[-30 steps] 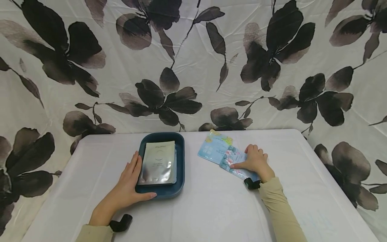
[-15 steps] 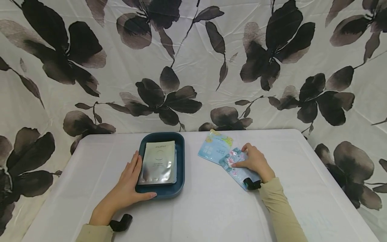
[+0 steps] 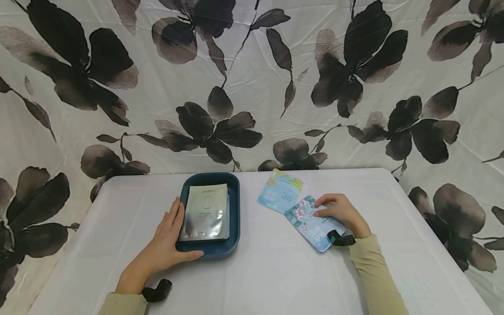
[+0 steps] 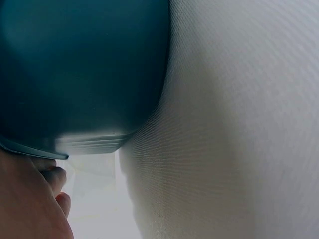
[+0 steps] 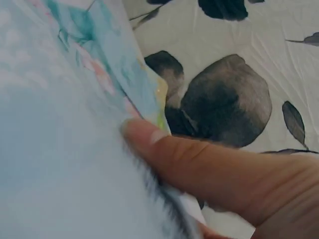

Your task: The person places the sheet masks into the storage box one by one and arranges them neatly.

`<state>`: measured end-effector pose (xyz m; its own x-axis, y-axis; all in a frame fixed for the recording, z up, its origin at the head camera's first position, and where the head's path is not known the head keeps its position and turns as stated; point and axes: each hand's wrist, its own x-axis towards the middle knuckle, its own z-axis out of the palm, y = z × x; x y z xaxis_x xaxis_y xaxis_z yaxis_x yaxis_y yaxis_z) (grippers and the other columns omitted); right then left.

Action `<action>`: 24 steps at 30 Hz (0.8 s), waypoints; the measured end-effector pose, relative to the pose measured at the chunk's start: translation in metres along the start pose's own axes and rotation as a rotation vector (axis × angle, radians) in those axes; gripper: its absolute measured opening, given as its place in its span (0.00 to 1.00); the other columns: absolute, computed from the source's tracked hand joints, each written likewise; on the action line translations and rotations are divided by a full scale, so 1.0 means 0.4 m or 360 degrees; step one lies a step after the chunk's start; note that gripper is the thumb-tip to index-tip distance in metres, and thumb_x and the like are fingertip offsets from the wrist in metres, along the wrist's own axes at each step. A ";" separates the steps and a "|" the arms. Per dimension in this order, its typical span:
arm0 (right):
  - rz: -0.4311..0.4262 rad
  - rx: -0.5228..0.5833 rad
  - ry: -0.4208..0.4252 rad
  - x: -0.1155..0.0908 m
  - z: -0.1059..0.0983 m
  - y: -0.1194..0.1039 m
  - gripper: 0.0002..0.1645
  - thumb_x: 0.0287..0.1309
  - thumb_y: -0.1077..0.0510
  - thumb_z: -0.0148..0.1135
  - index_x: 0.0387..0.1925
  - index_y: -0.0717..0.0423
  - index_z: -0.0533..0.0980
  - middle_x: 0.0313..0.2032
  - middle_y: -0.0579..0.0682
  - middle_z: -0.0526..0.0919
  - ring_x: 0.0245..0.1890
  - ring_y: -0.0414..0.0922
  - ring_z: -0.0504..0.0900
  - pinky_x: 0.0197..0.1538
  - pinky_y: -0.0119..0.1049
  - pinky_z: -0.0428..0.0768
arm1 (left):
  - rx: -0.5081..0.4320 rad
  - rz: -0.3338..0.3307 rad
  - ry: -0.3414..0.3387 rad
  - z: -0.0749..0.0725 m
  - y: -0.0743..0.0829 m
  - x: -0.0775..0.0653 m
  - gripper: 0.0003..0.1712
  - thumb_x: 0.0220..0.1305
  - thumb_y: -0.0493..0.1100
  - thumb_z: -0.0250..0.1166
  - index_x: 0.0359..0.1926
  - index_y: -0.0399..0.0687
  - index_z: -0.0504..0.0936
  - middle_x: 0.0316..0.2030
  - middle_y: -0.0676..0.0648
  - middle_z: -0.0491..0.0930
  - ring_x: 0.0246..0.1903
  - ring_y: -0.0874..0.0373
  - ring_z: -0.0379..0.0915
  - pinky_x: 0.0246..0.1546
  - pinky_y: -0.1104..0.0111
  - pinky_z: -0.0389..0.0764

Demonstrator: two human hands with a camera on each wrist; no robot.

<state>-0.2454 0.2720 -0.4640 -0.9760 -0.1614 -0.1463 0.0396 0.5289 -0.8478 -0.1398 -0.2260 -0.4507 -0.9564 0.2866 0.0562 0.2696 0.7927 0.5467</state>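
Note:
In the head view my left hand rests against the left side of a dark blue tray, fingers straight, thumb on its near rim. Flat sheet mask packets lie stacked in the tray, a pale silvery-green packet on top. The left wrist view shows the tray's outer wall close up. My right hand pinches the right edge of a light blue floral sheet mask packet, thumb on its printed face. Another blue packet with a yellow-green corner lies beside it, partly overlapped.
A white cloth covers the table. Behind it hangs a pale curtain with dark flowers. Black wrist devices sit at both wrists, the left device low over the cloth.
My right hand has drawn its fingers together on the floral packet's edge and moved slightly right. The packet has turned and shifted toward me, uncovering more of the other packet. The left hand stays put.

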 end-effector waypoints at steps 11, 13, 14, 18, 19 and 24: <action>-0.0029 0.0248 -0.0283 -0.005 0.000 0.013 0.16 0.55 0.64 0.71 0.45 0.67 0.84 0.53 0.58 0.82 0.53 0.48 0.73 0.54 0.36 0.74 | -0.0024 0.0016 0.0000 -0.002 0.000 -0.001 0.79 0.44 0.69 0.76 0.78 0.40 0.34 0.78 0.46 0.22 0.73 0.27 0.28 0.66 0.31 0.41; -0.0001 0.0354 -0.0323 -0.004 0.007 0.016 0.17 0.55 0.64 0.70 0.48 0.68 0.83 0.54 0.57 0.81 0.50 0.45 0.74 0.50 0.31 0.77 | -0.0023 0.0020 0.0001 -0.001 0.000 -0.001 0.79 0.43 0.69 0.76 0.78 0.40 0.34 0.77 0.47 0.21 0.73 0.27 0.28 0.66 0.31 0.41; 0.0020 0.0414 -0.0337 -0.002 0.011 0.016 0.18 0.56 0.65 0.70 0.49 0.68 0.82 0.54 0.56 0.81 0.49 0.44 0.75 0.47 0.30 0.78 | -0.0025 0.0020 0.0000 -0.001 0.000 0.000 0.79 0.43 0.69 0.76 0.78 0.40 0.34 0.77 0.47 0.21 0.73 0.27 0.28 0.66 0.31 0.41; 0.0048 0.0661 -0.0423 0.002 0.033 0.012 0.21 0.58 0.67 0.68 0.53 0.71 0.79 0.54 0.55 0.80 0.46 0.43 0.79 0.44 0.32 0.82 | -0.0023 0.0018 0.0002 -0.002 0.000 0.001 0.80 0.43 0.69 0.76 0.78 0.40 0.34 0.77 0.47 0.21 0.73 0.27 0.28 0.66 0.31 0.42; 0.0052 0.0713 -0.0435 0.003 0.040 0.010 0.20 0.58 0.67 0.67 0.53 0.70 0.79 0.54 0.55 0.80 0.45 0.42 0.80 0.44 0.32 0.82 | -0.0022 0.0017 0.0002 -0.002 0.001 0.001 0.80 0.43 0.69 0.76 0.78 0.40 0.34 0.77 0.47 0.21 0.73 0.27 0.28 0.66 0.31 0.42; 0.0061 0.0949 -0.0501 0.008 0.074 -0.001 0.18 0.61 0.70 0.62 0.53 0.65 0.81 0.53 0.52 0.80 0.44 0.42 0.83 0.44 0.34 0.84 | -0.0026 0.0004 0.0001 -0.004 0.003 0.001 0.80 0.43 0.69 0.77 0.78 0.39 0.33 0.78 0.43 0.23 0.73 0.26 0.28 0.65 0.30 0.42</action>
<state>-0.2421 0.2468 -0.4791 -0.8663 -0.4344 -0.2467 0.2726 0.0029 -0.9621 -0.1399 -0.2259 -0.4487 -0.9557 0.2885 0.0580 0.2704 0.7830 0.5602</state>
